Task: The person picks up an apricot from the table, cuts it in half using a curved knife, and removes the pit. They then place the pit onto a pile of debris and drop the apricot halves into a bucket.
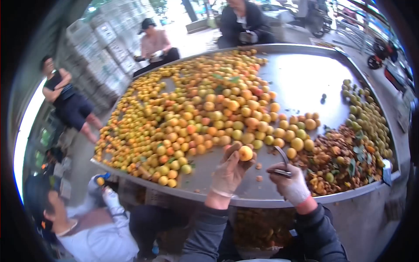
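Note:
My left hand point(228, 177), in a pale glove, is closed around a yellow-orange apricot point(245, 153) and holds it up above the near edge of the metal table point(209, 168). To its right, my gloved right hand point(292, 185) grips a small knife with a curved metal blade point(286, 158). The blade points up and to the left, apart from the apricot. Just beyond both hands lies a wide heap of loose yellow and orange apricots point(233, 105). Some small brown scraps rest on the metal between the hands.
A pile of brown peelings and leaves point(334, 161) lies to the right, with greener fruit point(365, 105) beyond it. A raised rim point(262, 202) edges the table. One person point(94, 231) works at the left with a fruit; others sit at the far side, and one stands near stacked crates point(104, 37).

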A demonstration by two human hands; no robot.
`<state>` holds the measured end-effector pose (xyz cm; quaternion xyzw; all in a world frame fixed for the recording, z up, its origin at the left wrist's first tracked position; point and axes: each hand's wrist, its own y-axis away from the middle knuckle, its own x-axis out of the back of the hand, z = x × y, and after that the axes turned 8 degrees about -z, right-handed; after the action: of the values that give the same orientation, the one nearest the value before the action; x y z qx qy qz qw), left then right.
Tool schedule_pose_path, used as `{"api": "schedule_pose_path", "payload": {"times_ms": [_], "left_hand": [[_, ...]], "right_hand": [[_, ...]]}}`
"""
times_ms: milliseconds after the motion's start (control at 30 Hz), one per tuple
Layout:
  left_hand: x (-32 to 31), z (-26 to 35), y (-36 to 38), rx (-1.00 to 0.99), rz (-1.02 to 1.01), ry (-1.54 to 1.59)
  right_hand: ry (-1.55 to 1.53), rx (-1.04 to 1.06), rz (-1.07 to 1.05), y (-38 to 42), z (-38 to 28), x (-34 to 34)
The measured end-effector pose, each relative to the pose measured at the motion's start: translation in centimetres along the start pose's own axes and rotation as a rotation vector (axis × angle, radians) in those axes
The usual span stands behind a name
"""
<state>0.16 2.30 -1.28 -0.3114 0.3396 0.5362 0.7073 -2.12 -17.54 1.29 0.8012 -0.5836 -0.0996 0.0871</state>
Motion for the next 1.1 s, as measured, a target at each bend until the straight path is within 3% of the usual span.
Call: {"api": "schedule_pose_path", "payload": {"times_ms": [67,133,167,200,233,267,333,733,800,867,1033,1100], "left_hand": [[-0.4,-0.8,-0.2,0.007,-0.001,-0.021],[-0.2,-1.5,-0.2,-0.144,-0.043,-0.616],[-0.2,-1.6,-0.2,-0.111,-0.016,-0.683],[0.2,-1.8,-0.1,-0.103,-0.025,-0.669],[0.5,-2.0,0.0,-0.03,-0.025,-0.376],[0.7,-2.1,0.0,0.042,-0.022,-0.081],[0.1,-2.2,0.2,0.058,-0.009,-0.057],[-0.9,-2.9,0.9,-0.019,0.126,-0.246],[-1.3,-3.3,1.2,-0.172,0.078,-0.828],[-1.0,-3.3,1.3,-0.176,0.035,-0.804],[-1.4,-3.2,1.3,-0.104,0.039,-0.564],[-1.1,-3.2,1.5,0.1,0.012,-0.465]], "right_hand": [[0.021,0.089,-0.019,-0.4,0.7,-0.3],[0.075,0.129,-0.041,-0.8,1.1,-0.3],[0.078,0.12,-0.024,-1.1,1.7,-0.4],[0.161,0.208,-0.04,-1.6,2.4,-0.6],[0.25,0.296,-0.061,-1.9,2.6,-0.7],[0.267,0.215,-0.083,-1.8,2.5,-0.8],[0.305,0.243,-0.089,-1.9,2.4,-1.4],[0.407,0.288,0.061,-2.6,3.4,-3.3],[0.448,0.252,0.018,-2.7,3.1,-2.6],[0.489,0.213,-0.021,-2.8,3.0,-2.2],[0.442,0.4,0.008,-3.0,3.4,-2.1],[0.464,0.392,0.011,-2.9,3.1,-2.0]]}}
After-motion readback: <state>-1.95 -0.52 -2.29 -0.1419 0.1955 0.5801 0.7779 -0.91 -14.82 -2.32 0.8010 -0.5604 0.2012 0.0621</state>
